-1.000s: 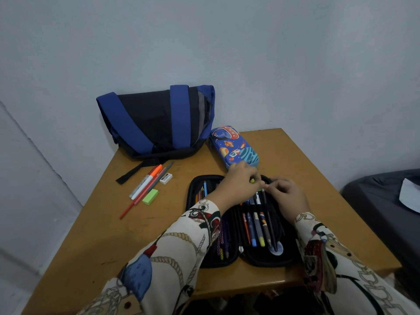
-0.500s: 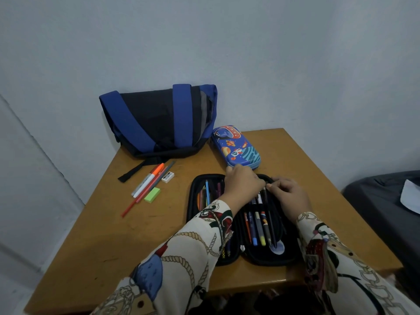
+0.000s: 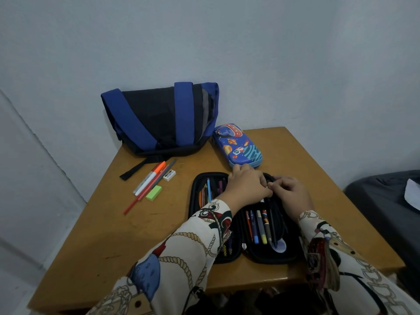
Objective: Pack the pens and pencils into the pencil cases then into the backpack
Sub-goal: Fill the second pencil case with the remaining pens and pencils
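A black pencil case (image 3: 193, 201) lies open on the wooden table (image 3: 127, 242), with pens and pencils (image 3: 259, 226) strapped in both halves. My left hand (image 3: 245, 189) reaches across it, fingers curled over the upper ends of the pens in the right half. Touching its fingertips, my right hand (image 3: 293, 196) has curled fingers pinching at the same spot by the case's top rim; what they pinch is hidden. A shut blue space-print pencil case (image 3: 238, 146) lies behind. The dark backpack with blue straps (image 3: 159, 119) leans on the wall.
Loose pens and a red pencil (image 3: 150, 180) lie left of the black case, with a green eraser (image 3: 154, 193) and a white eraser (image 3: 169, 175). A backpack strap (image 3: 134, 170) trails onto the table. A dark bed (image 3: 386, 201) stands at right.
The yellow tip that showed at my left fingertips is now covered. Both hands stay at the top of the right half, pressed closer together.
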The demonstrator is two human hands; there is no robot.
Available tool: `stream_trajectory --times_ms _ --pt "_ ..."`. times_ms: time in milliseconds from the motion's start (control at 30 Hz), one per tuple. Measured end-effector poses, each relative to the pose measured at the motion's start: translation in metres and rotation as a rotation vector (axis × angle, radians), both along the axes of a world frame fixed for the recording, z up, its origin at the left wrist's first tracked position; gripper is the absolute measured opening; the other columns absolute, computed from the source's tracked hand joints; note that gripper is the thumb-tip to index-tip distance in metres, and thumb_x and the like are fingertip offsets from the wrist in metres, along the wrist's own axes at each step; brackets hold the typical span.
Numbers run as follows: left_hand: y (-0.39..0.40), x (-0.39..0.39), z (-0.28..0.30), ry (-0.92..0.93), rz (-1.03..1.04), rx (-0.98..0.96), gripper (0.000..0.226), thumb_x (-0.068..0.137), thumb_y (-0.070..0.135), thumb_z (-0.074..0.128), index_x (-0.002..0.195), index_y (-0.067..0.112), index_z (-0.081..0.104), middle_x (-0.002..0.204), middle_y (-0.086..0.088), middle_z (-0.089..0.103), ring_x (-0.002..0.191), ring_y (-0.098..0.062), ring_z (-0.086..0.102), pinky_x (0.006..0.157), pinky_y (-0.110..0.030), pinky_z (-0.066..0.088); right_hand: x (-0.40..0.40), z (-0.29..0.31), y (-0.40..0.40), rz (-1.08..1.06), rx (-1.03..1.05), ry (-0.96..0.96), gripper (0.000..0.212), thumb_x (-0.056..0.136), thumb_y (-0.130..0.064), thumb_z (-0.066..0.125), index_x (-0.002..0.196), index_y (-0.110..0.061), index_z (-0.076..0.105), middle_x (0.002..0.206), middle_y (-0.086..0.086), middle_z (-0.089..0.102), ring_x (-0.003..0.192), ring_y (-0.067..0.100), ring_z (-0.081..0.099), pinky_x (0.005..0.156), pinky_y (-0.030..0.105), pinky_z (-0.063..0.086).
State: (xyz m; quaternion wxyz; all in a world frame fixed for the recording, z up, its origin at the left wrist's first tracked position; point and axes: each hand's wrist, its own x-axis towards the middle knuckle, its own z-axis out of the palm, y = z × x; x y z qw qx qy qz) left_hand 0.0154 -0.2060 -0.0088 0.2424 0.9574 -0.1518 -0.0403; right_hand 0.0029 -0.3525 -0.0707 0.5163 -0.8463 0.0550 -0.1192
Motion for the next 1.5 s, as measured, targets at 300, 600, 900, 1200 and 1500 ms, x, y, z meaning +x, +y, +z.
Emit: stream_trajectory --times_ms 300,600,900,1200,1500 --pt "-0.004 0.009 -0.007 0.128 0.113 -0.171 0.031 0.084 0.044 0.067 0.094 0.017 0.075 0.115 -0.009 0.062 0.12 -0.029 0.036 0.099 -0.041 0.043 -0.001 0.002 0.001 -0.013 -0.002 0.006 0.027 0.085 -0.023 0.066 0.058 -0.029 0.067 0.104 -0.012 0.06 0.103 0.019 0.058 0.097 0.041 0.041" --pt "0.02 0.012 -0.006 0.05 0.053 -0.103 0.019 0.079 0.044 0.072 0.082 0.025 0.069 0.112 -0.003 0.054 0.116 -0.023 0.035 0.097 -0.037 0.037 0.001 -0.002 0.0 -0.024 -0.014 0.011 0.023 0.084 -0.034 0.069 0.061 -0.033 0.068 0.105 -0.013 0.061 0.102 0.018 0.058 0.102 0.048 0.038" --pt "0.025 0.009 -0.006 0.073 0.016 -0.15 0.029 0.087 0.036 0.068 0.114 0.024 0.069 0.127 -0.007 0.049 0.128 -0.029 0.028 0.105 -0.038 0.032 0.001 0.0 0.001 -0.013 -0.014 0.003 0.024 0.084 -0.033 0.07 0.061 -0.041 0.066 0.102 -0.017 0.06 0.101 0.017 0.058 0.101 0.048 0.039" --pt "0.023 0.005 -0.006 0.07 -0.042 -0.076 0.031 0.096 0.036 0.055 0.127 0.043 0.058 0.135 -0.001 0.042 0.131 -0.026 0.025 0.113 -0.043 0.022 0.001 -0.002 0.0 -0.016 -0.013 0.01 0.028 0.084 -0.032 0.07 0.056 -0.03 0.065 0.104 -0.013 0.062 0.099 0.017 0.059 0.094 0.041 0.043" --pt "0.024 0.008 -0.011 0.074 -0.04 -0.104 0.027 0.096 0.036 0.056 0.122 0.039 0.063 0.133 0.001 0.044 0.131 -0.026 0.026 0.114 -0.041 0.021 0.001 -0.001 0.0 -0.012 -0.024 -0.013 0.025 0.084 -0.029 0.07 0.06 -0.029 0.065 0.106 -0.011 0.062 0.101 0.017 0.058 0.094 0.038 0.042"
